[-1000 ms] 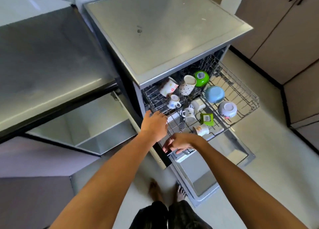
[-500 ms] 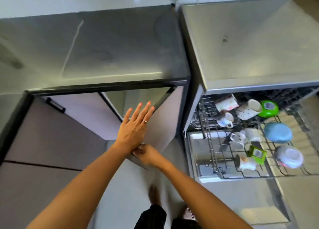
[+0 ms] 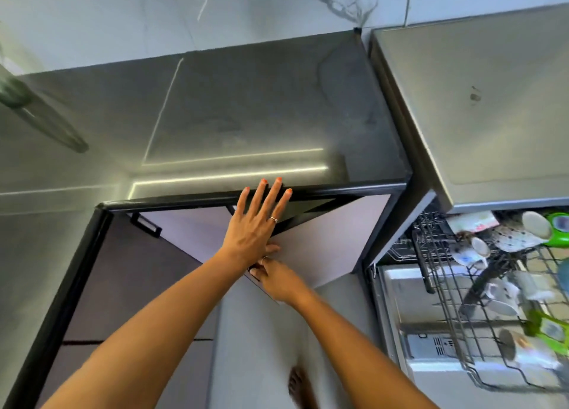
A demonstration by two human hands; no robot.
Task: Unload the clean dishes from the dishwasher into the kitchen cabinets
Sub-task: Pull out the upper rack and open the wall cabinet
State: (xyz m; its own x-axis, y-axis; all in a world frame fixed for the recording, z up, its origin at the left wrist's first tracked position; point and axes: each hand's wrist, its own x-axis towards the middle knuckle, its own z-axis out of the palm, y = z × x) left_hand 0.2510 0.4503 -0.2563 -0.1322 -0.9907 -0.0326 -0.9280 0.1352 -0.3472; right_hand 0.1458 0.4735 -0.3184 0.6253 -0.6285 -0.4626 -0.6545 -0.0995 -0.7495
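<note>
My left hand (image 3: pixel 255 227) is flat with fingers spread, hovering at the black front edge of the dark counter (image 3: pixel 246 116) and holding nothing. Just below it, my right hand (image 3: pixel 277 277) grips the near edge of a pale lilac cabinet door (image 3: pixel 326 242), which stands swung out under the counter. At the right, the dishwasher's upper wire rack (image 3: pixel 446 301) is pulled out. It carries a spotted white mug (image 3: pixel 517 236), a green bowl (image 3: pixel 558 227) and several other mugs and bowls, blurred. The cabinet's inside is hidden behind the door and my hands.
The dishwasher's steel top (image 3: pixel 492 116) sits right of the counter. A second lilac door with a black handle (image 3: pixel 146 224) is at the left. A blurred glass object (image 3: pixel 37 113) lies on the counter's left. My bare foot (image 3: pixel 300 384) is on the grey floor.
Both hands left the dishwasher rack and moved left to the cabinet under the counter. My right hand took hold of the door edge, and my left hand rose to the counter's front edge.
</note>
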